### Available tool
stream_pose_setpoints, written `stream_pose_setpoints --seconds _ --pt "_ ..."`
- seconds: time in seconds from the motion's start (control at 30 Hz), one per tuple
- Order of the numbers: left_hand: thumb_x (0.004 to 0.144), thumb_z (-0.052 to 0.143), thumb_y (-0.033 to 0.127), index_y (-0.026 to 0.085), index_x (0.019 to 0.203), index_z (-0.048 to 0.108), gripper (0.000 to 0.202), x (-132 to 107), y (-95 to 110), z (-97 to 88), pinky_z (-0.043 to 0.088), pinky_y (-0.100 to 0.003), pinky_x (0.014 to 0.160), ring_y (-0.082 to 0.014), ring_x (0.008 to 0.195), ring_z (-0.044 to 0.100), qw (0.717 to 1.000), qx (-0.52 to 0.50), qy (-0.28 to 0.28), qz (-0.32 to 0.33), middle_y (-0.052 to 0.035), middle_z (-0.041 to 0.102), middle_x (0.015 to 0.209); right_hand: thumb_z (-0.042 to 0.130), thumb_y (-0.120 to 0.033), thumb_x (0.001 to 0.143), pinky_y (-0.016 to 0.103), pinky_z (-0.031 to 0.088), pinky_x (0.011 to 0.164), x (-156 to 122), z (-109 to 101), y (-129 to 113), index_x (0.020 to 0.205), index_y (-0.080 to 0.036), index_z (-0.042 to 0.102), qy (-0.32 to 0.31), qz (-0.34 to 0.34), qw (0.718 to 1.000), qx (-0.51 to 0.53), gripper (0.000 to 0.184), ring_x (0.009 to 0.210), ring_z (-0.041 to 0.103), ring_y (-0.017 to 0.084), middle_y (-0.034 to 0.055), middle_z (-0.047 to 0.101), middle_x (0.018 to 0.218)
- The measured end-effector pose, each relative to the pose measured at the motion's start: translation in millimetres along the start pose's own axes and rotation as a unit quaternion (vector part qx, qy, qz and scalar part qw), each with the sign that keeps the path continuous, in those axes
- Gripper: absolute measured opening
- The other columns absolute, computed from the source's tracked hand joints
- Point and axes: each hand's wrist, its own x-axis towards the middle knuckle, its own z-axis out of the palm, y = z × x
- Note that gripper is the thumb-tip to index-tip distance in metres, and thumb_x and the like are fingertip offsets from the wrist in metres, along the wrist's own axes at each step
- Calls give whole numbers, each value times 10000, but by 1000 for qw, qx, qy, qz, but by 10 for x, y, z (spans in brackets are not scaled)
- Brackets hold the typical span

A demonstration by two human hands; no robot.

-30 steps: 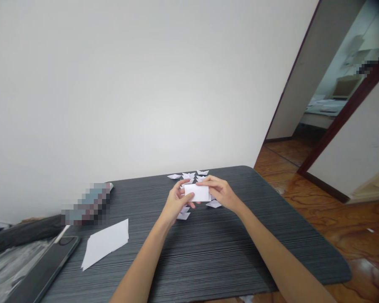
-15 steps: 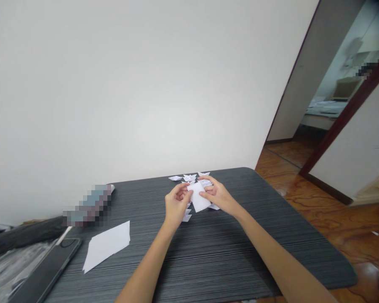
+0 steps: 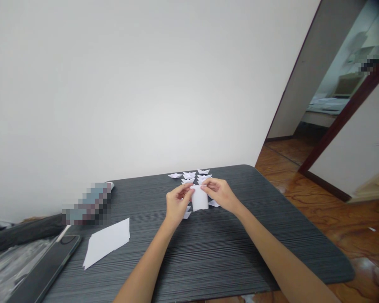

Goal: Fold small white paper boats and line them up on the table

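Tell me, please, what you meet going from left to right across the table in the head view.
Dark flat device → loose white sheets → left hand → folded white paper, pinched by both hands → right hand. The small folded pieces behind the hands overlap them, so they are left out.

No readable text, labels or numbers anywhere, white paper [image 3: 199,198] blank, two patches pixelated beyond reading

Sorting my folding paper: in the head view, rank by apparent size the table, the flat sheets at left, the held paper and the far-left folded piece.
1. Table.
2. Flat sheets, nearer the camera, so their lead is unsure.
3. Held paper.
4. Folded piece, farthest away.
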Motion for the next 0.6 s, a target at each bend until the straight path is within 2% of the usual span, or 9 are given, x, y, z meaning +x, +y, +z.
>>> stream_pose_setpoints --seconds 0.2,0.6 --pt "648 627 274 125 799 651 214 2 34 -20 426 -204 509 -88 496 506 1000 9 14 -5 -17 604 615 551 -303 716 254 448 626 -29 -4 -41 713 -143 537 -8 -15 1000 -23 161 656 548 128 25 568 690" --pt "619 653 285 126 754 664 209 13 -7 -24 440 -221 551 -112 554 544 999 1 34 -26 -29 634 626 564 -313 702 241 438 577 -40 -2 -83 690 -146 534 -15 -1 1000 -7 171 608 540 118 14 566 647"
